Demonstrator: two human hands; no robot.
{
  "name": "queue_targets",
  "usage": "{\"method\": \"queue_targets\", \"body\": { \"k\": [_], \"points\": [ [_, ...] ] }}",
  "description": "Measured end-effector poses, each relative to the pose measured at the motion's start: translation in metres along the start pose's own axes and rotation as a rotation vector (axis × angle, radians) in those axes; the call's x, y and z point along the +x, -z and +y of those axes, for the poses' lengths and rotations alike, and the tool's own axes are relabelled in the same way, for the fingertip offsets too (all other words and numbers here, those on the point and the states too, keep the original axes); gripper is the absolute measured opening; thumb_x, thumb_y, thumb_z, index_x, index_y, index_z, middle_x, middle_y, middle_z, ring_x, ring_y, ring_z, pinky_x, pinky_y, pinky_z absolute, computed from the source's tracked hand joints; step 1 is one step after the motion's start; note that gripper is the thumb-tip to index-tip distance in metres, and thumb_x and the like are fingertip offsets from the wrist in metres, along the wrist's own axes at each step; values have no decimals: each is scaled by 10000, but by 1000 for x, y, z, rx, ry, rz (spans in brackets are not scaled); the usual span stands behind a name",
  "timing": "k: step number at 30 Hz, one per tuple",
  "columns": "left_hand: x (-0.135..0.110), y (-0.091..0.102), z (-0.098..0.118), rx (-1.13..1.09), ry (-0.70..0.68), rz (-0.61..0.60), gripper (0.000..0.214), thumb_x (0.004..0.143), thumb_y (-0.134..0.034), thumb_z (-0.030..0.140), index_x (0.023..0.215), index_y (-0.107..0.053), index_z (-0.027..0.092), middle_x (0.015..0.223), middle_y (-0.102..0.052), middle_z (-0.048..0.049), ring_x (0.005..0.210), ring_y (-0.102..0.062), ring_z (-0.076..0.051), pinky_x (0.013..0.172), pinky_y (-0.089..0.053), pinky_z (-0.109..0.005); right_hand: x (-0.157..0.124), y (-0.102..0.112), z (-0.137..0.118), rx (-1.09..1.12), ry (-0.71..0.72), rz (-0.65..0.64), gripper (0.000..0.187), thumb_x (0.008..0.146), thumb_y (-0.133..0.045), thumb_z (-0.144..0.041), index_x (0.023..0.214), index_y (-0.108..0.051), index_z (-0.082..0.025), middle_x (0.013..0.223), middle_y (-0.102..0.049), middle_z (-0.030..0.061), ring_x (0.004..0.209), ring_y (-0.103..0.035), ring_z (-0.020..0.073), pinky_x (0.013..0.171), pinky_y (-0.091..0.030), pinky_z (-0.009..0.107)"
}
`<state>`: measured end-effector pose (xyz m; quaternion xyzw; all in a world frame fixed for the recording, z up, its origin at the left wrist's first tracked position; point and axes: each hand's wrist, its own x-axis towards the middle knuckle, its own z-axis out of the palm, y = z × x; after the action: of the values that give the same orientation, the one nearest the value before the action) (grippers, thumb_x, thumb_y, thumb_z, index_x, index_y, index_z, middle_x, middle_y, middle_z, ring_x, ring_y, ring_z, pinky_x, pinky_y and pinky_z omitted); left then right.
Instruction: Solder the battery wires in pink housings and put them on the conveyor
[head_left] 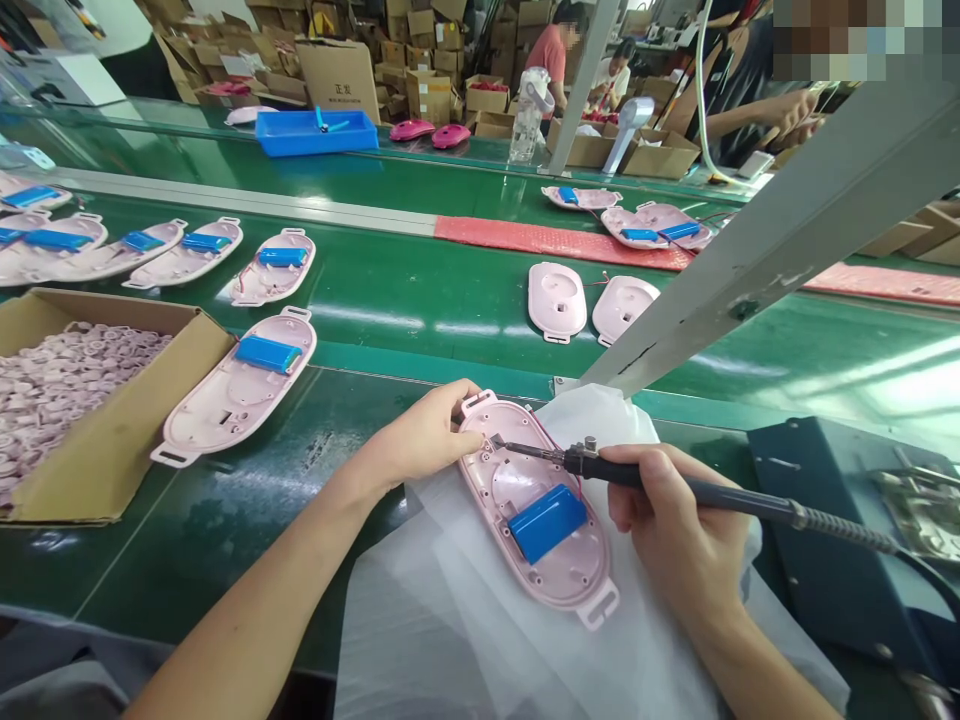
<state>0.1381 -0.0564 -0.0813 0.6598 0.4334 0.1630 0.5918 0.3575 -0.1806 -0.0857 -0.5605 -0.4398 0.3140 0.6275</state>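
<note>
My left hand grips the upper left end of a pink plastic shell, thumb on its inner face and fingers at the rim. The shell lies tilted, hollow side up, on white sheeting. A blue battery pack sits in its lower half, with a thin dark red wire along the right rim. Closed around the black handle of a soldering iron is my right hand. The iron's tip meets the shell close to my left thumb; whether a small part is under it I cannot tell.
Left stands a cardboard box of small pink parts, beside another shell with battery. More shells line the green conveyor. A slanted metal post rises ahead right. A dark blue soldering unit sits right. People work behind.
</note>
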Motion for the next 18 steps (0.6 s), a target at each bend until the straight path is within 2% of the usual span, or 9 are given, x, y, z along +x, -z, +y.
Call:
{"method": "queue_targets", "body": {
  "k": [12,18],
  "points": [
    [1,-1,-2,-34,-42,8,258,756,-665,207,1007,-608,195,884,-680,-2,769,-626,-164,639,-433,-256,0,-3,-2,-13,-3,4,343,952,-731,-471,777,-833,-195,459,-608,-16,372,-542,111,351,-417,206],
    [1,-1,-1,-14,-20,14,266,760,-670,209,1018,-609,192,976,-718,-35,878,-683,-209,719,-497,-296,0,-1,1,-40,9,-6,359,972,-710,-478,793,-833,-193,467,-604,-16,384,-542,111,363,-413,209]
  ]
}}
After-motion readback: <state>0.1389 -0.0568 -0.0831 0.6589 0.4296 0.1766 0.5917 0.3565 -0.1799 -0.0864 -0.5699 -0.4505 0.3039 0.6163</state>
